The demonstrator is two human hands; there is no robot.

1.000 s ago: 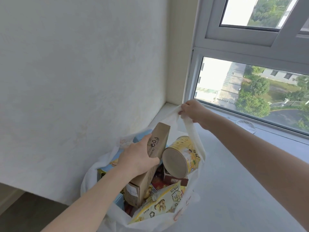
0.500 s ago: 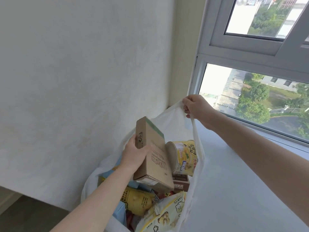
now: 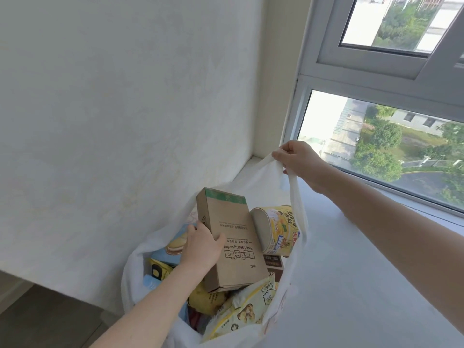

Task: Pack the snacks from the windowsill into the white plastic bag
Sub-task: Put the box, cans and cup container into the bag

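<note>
The white plastic bag [image 3: 296, 217] stands open on the windowsill [image 3: 351, 285] against the wall. My right hand [image 3: 298, 159] pinches its handle and holds it up. My left hand [image 3: 200, 244] grips a brown cardboard box [image 3: 233, 242] by its left edge, lying flat on top of the snacks in the bag. Beside the box lies a yellow round can [image 3: 276, 229] on its side. A yellow-green popcorn pouch [image 3: 241, 312], a blue cookie box [image 3: 170, 247] and a yellow packet [image 3: 206, 297] show around them.
A white wall [image 3: 125, 121] runs along the left, close to the bag. The window [image 3: 389, 146] with its grey frame borders the sill at the back right. The floor [image 3: 37, 315] lies below the sill's left edge.
My left hand has turned the brown box from upright to lying flat on the snacks. My right hand still holds the handle up; the view shifted slightly.
</note>
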